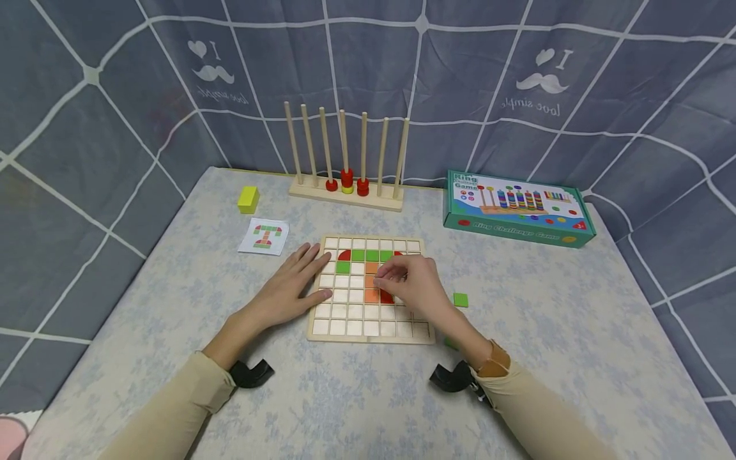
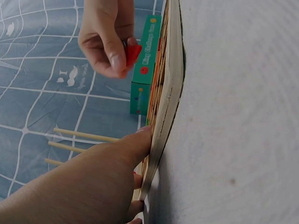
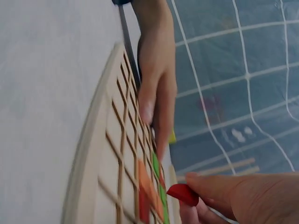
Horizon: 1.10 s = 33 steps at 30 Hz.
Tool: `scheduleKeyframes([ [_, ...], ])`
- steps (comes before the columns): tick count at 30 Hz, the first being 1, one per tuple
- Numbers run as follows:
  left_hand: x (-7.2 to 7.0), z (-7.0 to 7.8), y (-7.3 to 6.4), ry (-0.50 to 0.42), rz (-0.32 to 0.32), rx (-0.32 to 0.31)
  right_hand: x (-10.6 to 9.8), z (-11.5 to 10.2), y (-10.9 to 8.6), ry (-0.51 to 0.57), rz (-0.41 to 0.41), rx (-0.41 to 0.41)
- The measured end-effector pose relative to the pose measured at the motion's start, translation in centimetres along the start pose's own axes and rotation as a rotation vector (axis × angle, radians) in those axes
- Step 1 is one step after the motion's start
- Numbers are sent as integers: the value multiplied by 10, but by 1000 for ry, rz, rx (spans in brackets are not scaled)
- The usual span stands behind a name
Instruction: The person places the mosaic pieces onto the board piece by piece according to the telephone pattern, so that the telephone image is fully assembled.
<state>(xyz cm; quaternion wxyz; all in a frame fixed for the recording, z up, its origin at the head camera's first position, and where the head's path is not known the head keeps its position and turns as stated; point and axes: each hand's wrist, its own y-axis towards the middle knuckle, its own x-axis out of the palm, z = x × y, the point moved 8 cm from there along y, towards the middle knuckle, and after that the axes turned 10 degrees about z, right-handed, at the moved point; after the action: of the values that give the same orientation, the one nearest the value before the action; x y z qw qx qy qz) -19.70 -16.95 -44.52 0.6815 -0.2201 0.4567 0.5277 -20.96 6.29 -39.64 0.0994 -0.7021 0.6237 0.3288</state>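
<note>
A wooden grid board (image 1: 346,328) lies on the table, with red, green and orange tiles in several of its squares. My left hand (image 1: 290,281) rests along the board's left edge, fingers spread and thumb on the rim. Over the orange tiles (image 1: 371,295), my right hand (image 1: 415,284) pinches a small red tile (image 3: 183,194) with a curved edge between thumb and fingers. That red tile shows raised above the board in both wrist views. Part of the board's right side is hidden under the right hand.
A loose green tile (image 1: 460,299) lies right of the board; another (image 1: 451,344) is partly hidden by the right wrist. A pattern card (image 1: 264,236) and a yellow block (image 1: 248,200) lie left. Behind stand a peg rack (image 1: 374,200) with rings and a green box (image 1: 517,211).
</note>
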Motion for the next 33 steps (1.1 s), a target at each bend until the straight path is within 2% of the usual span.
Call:
scheduleKeyframes([
  [8,1,-1,0,-3,2,-4,35,-14,4,86,-10,22],
  [12,0,0,0,-1,6,-3,47,-12,3,164,-37,28],
  [16,-1,0,0,-1,13,2,54,-9,1,183,-58,22],
  [20,-1,0,-1,1,15,7,54,-12,-3,131,-73,-46],
  [27,0,-1,0,-5,-1,-7,48,-17,-10,-62,-135,-203],
  [33,0,-1,1,1,-3,-9,46,-18,-12,-101,-202,-257],
])
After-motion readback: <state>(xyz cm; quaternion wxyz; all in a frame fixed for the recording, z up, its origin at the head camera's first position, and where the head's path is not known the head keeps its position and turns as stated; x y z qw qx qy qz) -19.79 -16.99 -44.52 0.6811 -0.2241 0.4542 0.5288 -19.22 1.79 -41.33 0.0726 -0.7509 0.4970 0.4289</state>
